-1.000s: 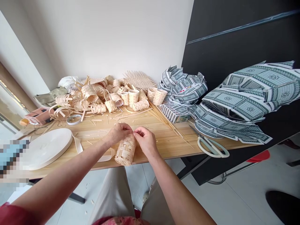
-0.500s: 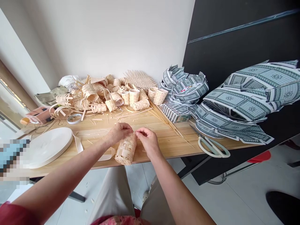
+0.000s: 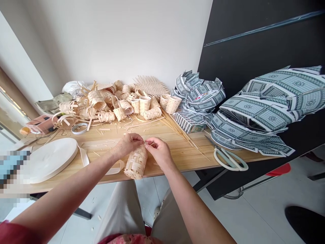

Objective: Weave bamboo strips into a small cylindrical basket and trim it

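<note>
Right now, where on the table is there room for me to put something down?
The wooden table has bare room between the right hand and the scissors. It is crowded along the back, with woven baskets, and up by the printed paper pile.

**Bamboo, wood, plastic, printed card**

Woven basket: pale bamboo strips, matt, slightly rough. Tabletop: light wood, smooth, visible grain. Strap roll: white, matt, material unclear. Scissors: pale glossy plastic handles, metal blades. Printed card sheets: grey-green pattern, faint sheen.
</note>
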`<state>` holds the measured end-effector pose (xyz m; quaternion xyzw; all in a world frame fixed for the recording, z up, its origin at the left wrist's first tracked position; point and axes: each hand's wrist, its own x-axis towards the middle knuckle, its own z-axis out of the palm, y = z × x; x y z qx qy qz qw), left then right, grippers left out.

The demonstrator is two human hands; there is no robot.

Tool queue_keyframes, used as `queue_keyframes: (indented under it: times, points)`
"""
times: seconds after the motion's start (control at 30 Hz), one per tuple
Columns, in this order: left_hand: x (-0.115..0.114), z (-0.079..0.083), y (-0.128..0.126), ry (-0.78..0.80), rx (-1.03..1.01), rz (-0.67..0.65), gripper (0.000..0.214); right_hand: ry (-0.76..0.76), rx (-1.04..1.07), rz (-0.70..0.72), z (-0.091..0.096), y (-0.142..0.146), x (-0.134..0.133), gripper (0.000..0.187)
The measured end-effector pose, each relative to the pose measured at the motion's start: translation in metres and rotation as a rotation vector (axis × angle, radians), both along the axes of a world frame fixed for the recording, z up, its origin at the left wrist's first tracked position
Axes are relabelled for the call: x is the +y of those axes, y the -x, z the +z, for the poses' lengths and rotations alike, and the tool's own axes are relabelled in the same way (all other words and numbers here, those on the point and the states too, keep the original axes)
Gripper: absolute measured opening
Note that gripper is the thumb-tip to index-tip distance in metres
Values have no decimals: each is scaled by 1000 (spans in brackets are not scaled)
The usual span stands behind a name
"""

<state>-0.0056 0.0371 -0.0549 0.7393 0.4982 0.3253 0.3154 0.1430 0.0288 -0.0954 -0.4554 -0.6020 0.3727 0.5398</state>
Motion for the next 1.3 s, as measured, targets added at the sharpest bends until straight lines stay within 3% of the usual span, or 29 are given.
queue_keyframes:
  times: [0.2,0.4,0.6,0.87,1.3]
  points:
    - [-5,5,-5,-178,93,-20,13,-53,-68,1,3,6,3,10]
    - [-6,0,-6,-513,336,-72,16,-61,-116,2,6,10,5,7]
    - [-9,-1,-9,-444,491,22,18,-46,-101,-27,6,15,5,12]
    - [-10,-4,-7,-390,518,124,17,-68,-74,-73,6,15,0,12]
    - [-13,3,-7,-430,615,59,16,-50,-80,-15,11,17,5,10]
